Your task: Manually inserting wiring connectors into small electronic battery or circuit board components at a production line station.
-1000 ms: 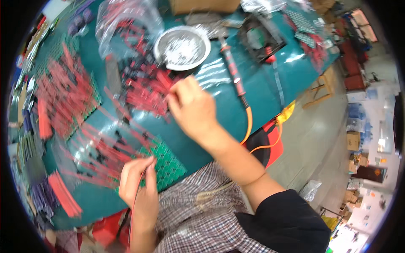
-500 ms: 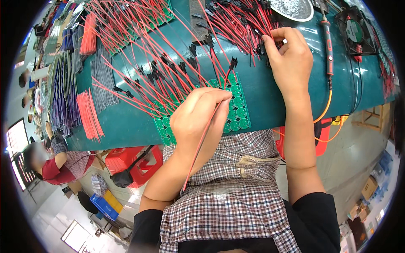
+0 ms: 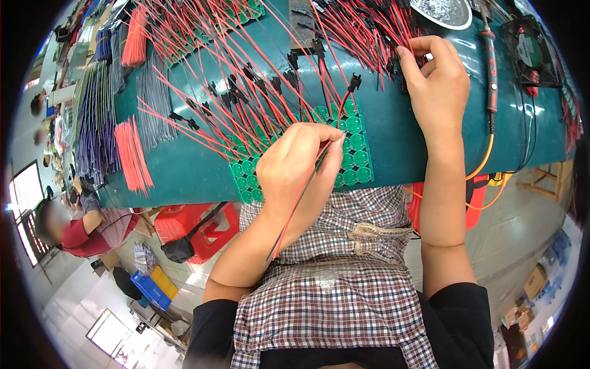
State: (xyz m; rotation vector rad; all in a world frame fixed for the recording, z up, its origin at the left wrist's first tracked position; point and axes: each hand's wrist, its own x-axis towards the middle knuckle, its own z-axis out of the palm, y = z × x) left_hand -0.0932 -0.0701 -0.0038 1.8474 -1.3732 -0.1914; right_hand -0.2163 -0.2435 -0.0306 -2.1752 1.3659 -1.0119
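Observation:
Between the thumb and fingers of my left hand [image 3: 296, 166] is a red-and-black wire lead [image 3: 345, 101]. Its black connector points up past my fingertips, and its loose ends hang down over my wrist. Below that hand lies a green circuit board panel [image 3: 353, 158] of round pieces, partly covered by it. Many leads with black connectors stand up from the panel's left part. My right hand [image 3: 437, 86] is pinched at the right edge of a pile of red-and-black leads [image 3: 362, 34], its fingertips closed on one of them; that lead is mostly hidden among the others.
A soldering iron [image 3: 491, 74] with an orange cord lies to the right, beside a black fan [image 3: 530, 52]. A round metal dish [image 3: 445, 12] sits at the back. Red wires [image 3: 133, 157] and grey wires [image 3: 153, 107] lie at left. Another person [image 3: 92, 227] sits far left.
The whole view has shifted slightly, so the bench and both hands appear a little farther right. My left hand still holds its lead; my right hand stays at the pile.

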